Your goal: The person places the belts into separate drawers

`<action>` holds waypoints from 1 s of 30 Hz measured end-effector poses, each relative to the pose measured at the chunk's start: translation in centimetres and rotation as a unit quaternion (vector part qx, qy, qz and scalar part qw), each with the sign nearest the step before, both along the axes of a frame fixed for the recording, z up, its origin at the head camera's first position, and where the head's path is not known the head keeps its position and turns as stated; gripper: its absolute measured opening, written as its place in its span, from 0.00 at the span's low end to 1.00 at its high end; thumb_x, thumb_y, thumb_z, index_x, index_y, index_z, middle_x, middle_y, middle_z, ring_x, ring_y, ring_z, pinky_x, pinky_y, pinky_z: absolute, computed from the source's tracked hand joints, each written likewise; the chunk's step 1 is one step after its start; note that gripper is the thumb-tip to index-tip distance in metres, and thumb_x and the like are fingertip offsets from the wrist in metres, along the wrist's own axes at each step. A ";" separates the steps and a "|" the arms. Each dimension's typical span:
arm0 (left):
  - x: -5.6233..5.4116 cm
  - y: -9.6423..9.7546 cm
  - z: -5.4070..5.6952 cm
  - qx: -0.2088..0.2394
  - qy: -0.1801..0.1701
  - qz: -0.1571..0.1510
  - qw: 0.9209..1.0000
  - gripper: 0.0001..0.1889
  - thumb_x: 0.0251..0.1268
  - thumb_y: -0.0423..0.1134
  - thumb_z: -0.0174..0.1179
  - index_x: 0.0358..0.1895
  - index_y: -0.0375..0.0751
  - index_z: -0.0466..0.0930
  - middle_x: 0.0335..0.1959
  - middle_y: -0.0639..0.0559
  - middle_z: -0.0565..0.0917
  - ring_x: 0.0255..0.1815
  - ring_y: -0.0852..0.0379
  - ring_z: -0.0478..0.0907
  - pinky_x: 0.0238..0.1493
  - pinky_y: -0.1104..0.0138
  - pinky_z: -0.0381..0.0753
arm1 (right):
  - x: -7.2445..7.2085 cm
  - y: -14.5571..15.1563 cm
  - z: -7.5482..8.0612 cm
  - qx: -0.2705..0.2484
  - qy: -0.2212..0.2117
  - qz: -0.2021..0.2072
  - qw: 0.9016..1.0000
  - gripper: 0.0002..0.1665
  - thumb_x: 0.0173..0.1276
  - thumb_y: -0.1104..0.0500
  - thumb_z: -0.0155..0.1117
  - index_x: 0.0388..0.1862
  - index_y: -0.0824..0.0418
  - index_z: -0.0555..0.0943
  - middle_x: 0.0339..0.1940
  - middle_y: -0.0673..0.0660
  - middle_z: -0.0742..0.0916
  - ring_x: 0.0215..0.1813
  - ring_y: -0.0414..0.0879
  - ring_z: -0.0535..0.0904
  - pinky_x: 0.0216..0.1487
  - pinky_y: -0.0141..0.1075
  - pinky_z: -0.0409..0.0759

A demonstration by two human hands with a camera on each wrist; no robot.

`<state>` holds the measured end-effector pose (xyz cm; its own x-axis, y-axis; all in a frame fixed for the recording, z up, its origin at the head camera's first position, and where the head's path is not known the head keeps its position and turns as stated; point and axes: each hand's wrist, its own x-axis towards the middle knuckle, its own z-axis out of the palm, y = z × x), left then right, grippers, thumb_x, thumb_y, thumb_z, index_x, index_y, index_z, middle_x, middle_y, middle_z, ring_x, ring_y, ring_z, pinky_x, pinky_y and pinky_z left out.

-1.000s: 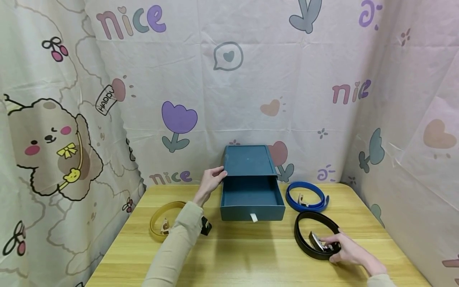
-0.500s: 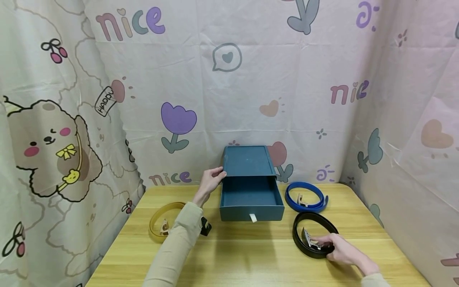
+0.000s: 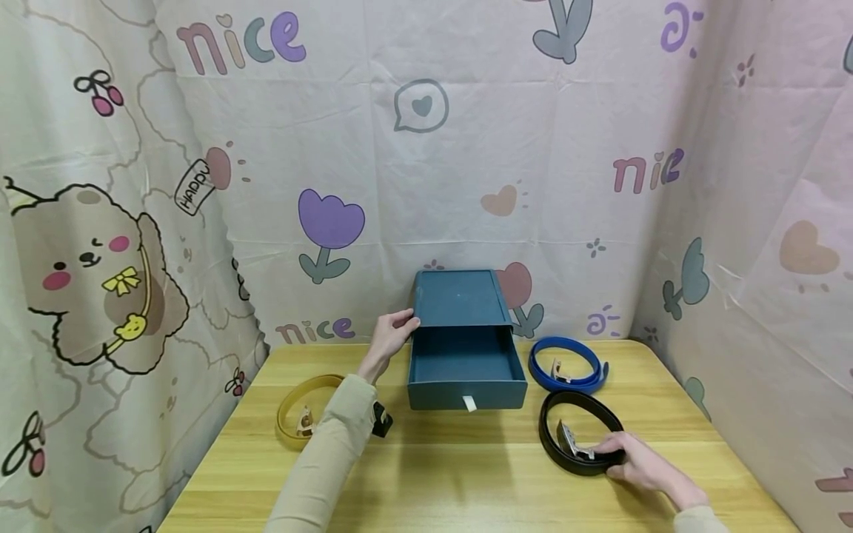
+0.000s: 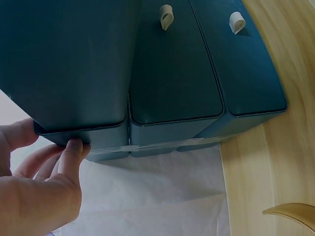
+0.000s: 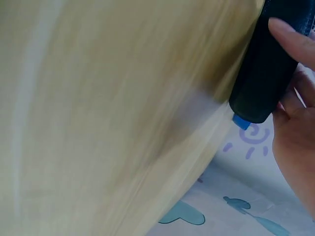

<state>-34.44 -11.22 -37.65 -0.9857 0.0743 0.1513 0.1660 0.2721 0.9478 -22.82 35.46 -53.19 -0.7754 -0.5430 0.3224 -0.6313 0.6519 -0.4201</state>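
My left hand [image 3: 388, 342] holds the upper left edge of a dark teal drawer box [image 3: 460, 296]. In the left wrist view, its thumb and fingers [image 4: 73, 156] grip the box's corner. The top drawer [image 3: 440, 396] is pulled out, with a white pull tab in front; nothing shows inside. Two lower drawers with tabs, such as the middle drawer [image 4: 172, 73], are closed. At the right, my right hand [image 3: 643, 463] pinches a coiled black belt [image 3: 571, 464] with a silver buckle inside the loop. The right wrist view shows the thumb over the black band [image 5: 263, 73].
Just behind the black belt lies a coiled blue belt [image 3: 586, 386]. A coiled yellow belt [image 3: 288, 433] sits left, partly hidden by the left sleeve, beside a small black item [image 3: 382, 420]. The wooden table [image 3: 460, 481] backs onto a printed curtain [image 3: 433, 185].
My right hand and the black belt have moved slightly left and away from me, toward the blue belt. The belt's buckle has shifted left too. My left hand keeps its hold on the box.
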 end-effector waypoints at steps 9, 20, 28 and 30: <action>-0.1 0.0 -0.1 0.004 -0.002 0.001 1.000 0.24 0.76 0.37 0.55 0.71 0.32 0.71 0.69 0.33 0.75 0.68 0.39 0.75 0.70 0.48 0.73 | -0.3 -0.9 0.2 0.010 -0.041 0.003 0.999 0.24 0.49 0.63 0.77 0.49 0.62 0.88 0.45 0.60 0.91 0.50 0.35 0.84 0.48 0.35 0.83; -0.1 -0.1 -0.1 -0.001 -0.001 0.002 1.000 0.24 0.76 0.38 0.56 0.71 0.32 0.71 0.69 0.33 0.76 0.68 0.38 0.75 0.70 0.48 0.74 | -0.5 -1.0 0.4 0.014 -0.068 0.007 0.998 0.22 0.53 0.61 0.77 0.48 0.64 0.88 0.45 0.62 0.91 0.50 0.37 0.84 0.48 0.35 0.83; 0.1 0.0 0.0 0.001 0.002 -0.003 1.000 0.25 0.75 0.38 0.56 0.70 0.32 0.71 0.68 0.32 0.76 0.68 0.38 0.75 0.70 0.48 0.74 | -0.3 -1.1 0.3 0.010 -0.046 0.005 0.999 0.20 0.52 0.62 0.77 0.46 0.63 0.89 0.43 0.64 0.91 0.48 0.40 0.85 0.48 0.30 0.80; 0.2 -0.1 0.0 0.002 0.002 -0.005 1.000 0.25 0.76 0.39 0.56 0.71 0.32 0.71 0.68 0.31 0.75 0.68 0.37 0.75 0.70 0.47 0.73 | -0.2 -1.1 0.4 0.017 -0.054 -0.011 0.998 0.19 0.52 0.60 0.77 0.46 0.60 0.90 0.44 0.64 0.91 0.50 0.45 0.86 0.50 0.30 0.79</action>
<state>-34.26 -11.33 -37.67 -0.9844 0.0832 0.1549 0.1718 0.2663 0.9485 -22.99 34.36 -52.83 -0.8163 -0.5348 0.2182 -0.5691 0.6799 -0.4624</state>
